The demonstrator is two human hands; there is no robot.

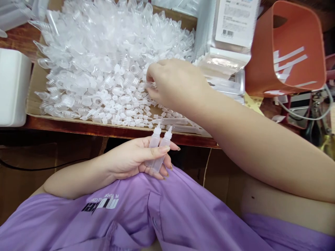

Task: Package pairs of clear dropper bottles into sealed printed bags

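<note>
Two slim translucent dropper bottles (160,153) with pointed nozzle tips lie side by side in my left hand (141,157), pinned under its thumb above my lap. My right hand (178,80) reaches over the pile of clear plastic caps and nozzles (110,59). Its thumb and forefinger pinch a small ribbed clear cap (149,84), partly hidden by the fingers. Tiny white caps (131,113) are scattered along the near edge of the pile. Loose translucent tubes (175,121) lie at the near edge, just past my left hand's bottles.
A shallow cardboard tray (35,92) carries the pile at the table edge (78,130). To its right stand clear packages with a printed label (237,21) and an orange bin (258,62) with white strips inside. A white container (13,87) is at left.
</note>
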